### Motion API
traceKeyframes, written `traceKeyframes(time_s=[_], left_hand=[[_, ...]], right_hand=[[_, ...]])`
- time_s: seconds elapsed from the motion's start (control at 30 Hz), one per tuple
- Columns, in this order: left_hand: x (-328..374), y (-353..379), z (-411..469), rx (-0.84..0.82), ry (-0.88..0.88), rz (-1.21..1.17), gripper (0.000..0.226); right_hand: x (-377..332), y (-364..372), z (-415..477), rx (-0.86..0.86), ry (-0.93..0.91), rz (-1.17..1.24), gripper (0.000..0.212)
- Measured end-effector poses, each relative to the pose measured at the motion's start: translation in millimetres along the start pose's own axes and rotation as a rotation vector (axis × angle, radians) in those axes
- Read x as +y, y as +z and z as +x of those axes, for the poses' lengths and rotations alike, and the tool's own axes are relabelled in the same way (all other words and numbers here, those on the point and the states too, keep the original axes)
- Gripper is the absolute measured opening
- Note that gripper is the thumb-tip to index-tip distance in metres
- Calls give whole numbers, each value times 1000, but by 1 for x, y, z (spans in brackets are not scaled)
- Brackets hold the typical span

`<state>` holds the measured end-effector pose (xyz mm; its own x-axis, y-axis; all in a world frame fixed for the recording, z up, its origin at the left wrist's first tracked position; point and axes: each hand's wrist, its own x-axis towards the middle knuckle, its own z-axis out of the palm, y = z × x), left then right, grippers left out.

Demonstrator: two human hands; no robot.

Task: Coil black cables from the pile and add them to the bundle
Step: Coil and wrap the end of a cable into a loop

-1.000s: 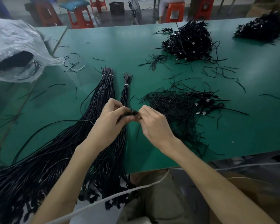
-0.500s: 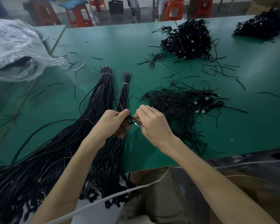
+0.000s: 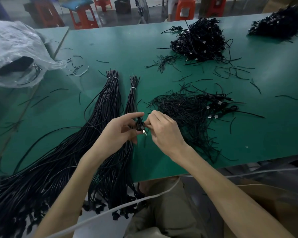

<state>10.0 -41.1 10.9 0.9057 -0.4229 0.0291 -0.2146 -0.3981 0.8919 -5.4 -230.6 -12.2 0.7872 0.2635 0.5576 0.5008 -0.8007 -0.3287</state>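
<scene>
One green table (image 3: 162, 42) carries it all. Two tied bundles lie on it side by side, one thick (image 3: 108, 100) and one thin (image 3: 132, 98). Three piles of black cable: the nearest (image 3: 184, 109) just right of the hands, two more (image 3: 199, 40) (image 3: 279, 23) well beyond. One small coil (image 3: 139, 125) is held above the thin bundle. The left hand (image 3: 119, 133) curls round it; the right hand (image 3: 163, 131) pinches its end near the silver plug (image 3: 144, 132). Winding looks nearly finished; next, securing the end.

The left hand (image 3: 120, 130), right hand (image 3: 164, 130) and forearms (image 3: 220, 181) were bare. Khaki trousers (image 3: 165, 213) covered the lap, a white cord (image 3: 127, 204) across them.
</scene>
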Motion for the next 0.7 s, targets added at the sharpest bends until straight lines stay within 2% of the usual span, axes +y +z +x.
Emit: traceKeyframes(time_s=[0.17,0.2,0.3,0.4,0.47,0.6,0.7], left_hand=[[1,3,5,136,20,320,12],[2,4,7,162,9,352,10],[2,11,10,232,-23,415,40],[5,12,11,259,-76,436,56],[6,10,14,219,-193,340,56],[7,10,23,156,-470,-188,43],[5,11,23,108,-494,-260,39]], right_hand=[[-1,-1,-2,14,-13,-16,13],[-2,-1,-2,18,-15,-11,12],[-4,1,1,48,-31,5,14],[-3,3,2,53,-66,-22,16],[-2,4,1,63,-112,-67,17],[-1,8,1,139,-160,-152,20],[0,10,-3,153,-130,-137,20]])
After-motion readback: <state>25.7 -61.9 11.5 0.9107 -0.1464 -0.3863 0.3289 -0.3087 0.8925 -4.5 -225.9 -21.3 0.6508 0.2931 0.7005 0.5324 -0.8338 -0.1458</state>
